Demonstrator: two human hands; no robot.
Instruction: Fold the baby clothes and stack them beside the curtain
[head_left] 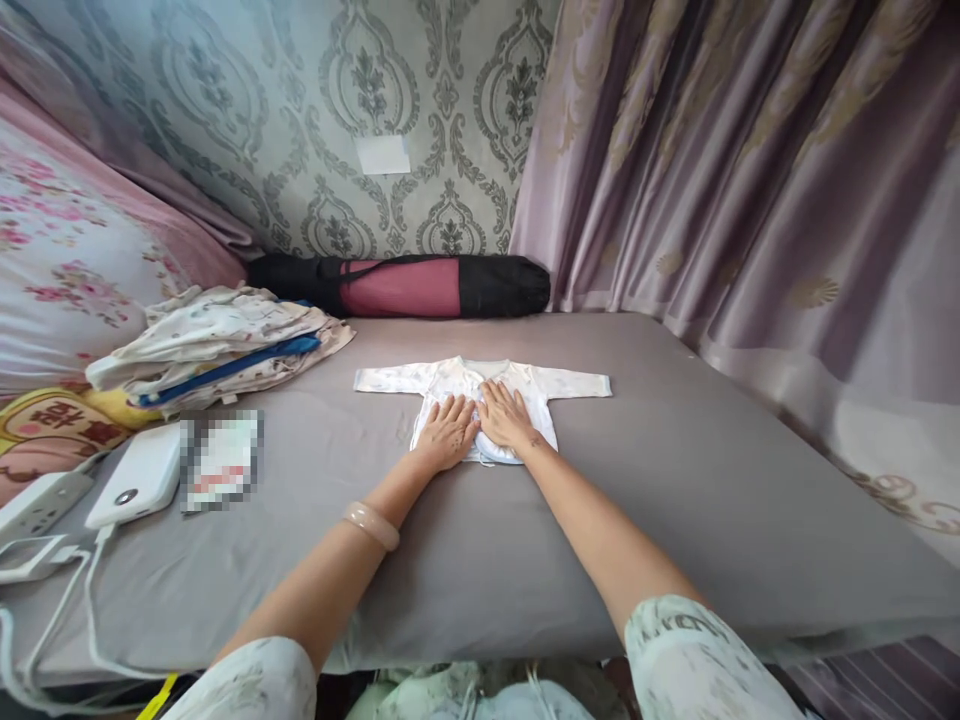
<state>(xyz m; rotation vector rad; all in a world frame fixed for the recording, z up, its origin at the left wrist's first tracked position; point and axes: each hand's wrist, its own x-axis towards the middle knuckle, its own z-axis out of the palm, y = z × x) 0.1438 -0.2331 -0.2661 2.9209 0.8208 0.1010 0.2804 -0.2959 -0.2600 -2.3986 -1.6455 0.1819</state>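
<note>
A small white baby shirt lies spread on the grey bed sheet, sleeves stretched out to both sides. My left hand rests flat on its lower left part, fingers together and stretched forward. My right hand lies flat beside it on the middle of the shirt, fingers extended. The two hands touch side by side. A pale bangle sits on my left wrist. Neither hand grips anything.
A pile of folded clothes sits at the left. A black and red roll bag lies against the wall. A white power bank, cables and a blurred card lie at the near left. Curtains hang on the right.
</note>
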